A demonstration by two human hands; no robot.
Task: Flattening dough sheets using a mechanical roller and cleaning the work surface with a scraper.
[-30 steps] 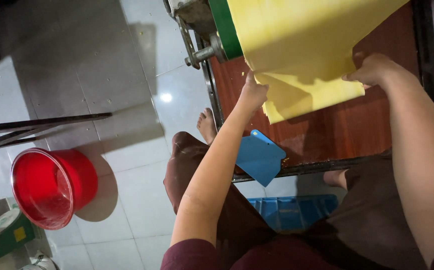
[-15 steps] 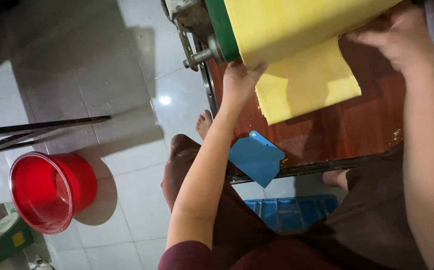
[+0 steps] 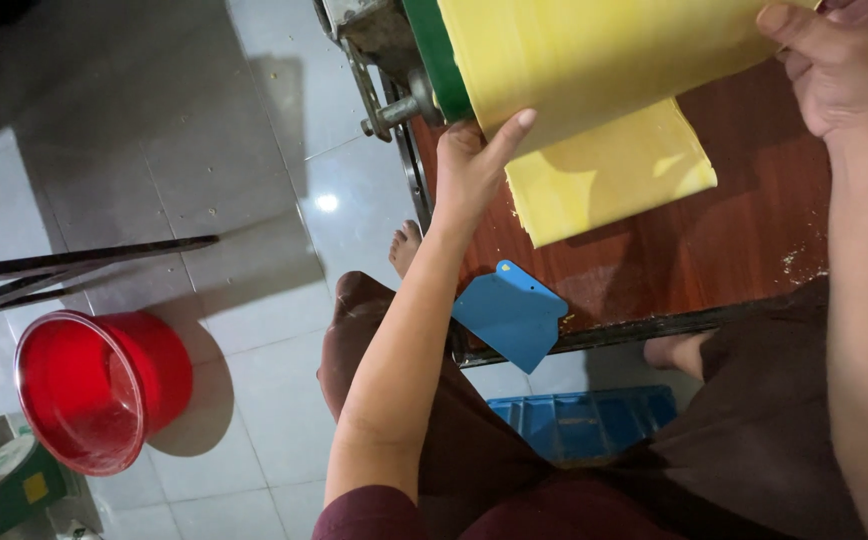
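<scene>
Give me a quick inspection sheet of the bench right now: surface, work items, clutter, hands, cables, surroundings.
Surface: wooden table, reddish brown, a few pale crumbs near its right front edge.
Job's things: yellow sheet hangs from a machine with a green roller; its lower end lies folded on the table.
Clutter: blue scraper overhanging the table's front edge.
Hands: left hand grips the sheet's left edge; right hand holds its right edge.
Cables: nothing seen.
Surroundings: tiled floor; red bucket at left, blue crate under the table, dark rods at left, green container in the bottom left corner.
</scene>
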